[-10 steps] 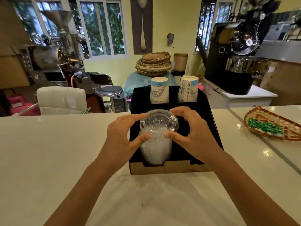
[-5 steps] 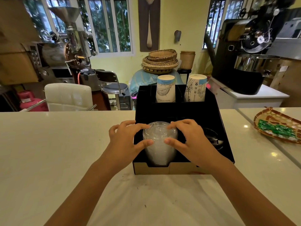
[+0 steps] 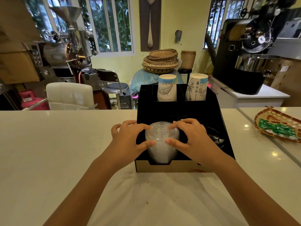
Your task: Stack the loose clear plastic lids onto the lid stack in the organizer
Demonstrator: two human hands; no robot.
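The lid stack (image 3: pixel 162 141) is framed directly between the left hand (image 3: pixel 130 141) and the right hand (image 3: pixel 193 141), equally near both, its long axis upright in the front-left compartment of the black organizer (image 3: pixel 218 111). Curled fingers and thumbs are pressed against its sides and top rim in a light grip. The organizer is set on a pale counter (image 3: pixel 57 152), with a café room beyond.
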